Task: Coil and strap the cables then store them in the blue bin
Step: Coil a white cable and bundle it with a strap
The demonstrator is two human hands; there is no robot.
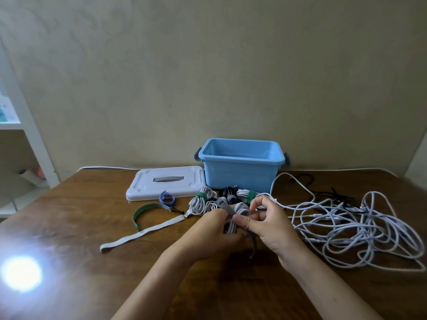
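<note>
My left hand (213,229) and my right hand (265,219) hold a coiled white cable (239,212) between them above the table. A grey strap (225,205) runs across the coil; my left fingers pinch it and my right thumb presses the coil. Behind the hands lie strapped bundles: a white coil with a green strap (201,202), a black coil (227,194) and another white coil with a green strap (248,195). The open blue bin (241,179) stands at the back. A tangle of loose white cables (360,229) spreads to the right.
The bin's grey lid (166,184) lies flat left of the bin. Loose straps lie on the wooden table: a rolled blue one (166,199), a green one (143,212) and a long grey one (141,234). Black cables (332,195) lie behind the white tangle. White shelving (20,144) stands at left.
</note>
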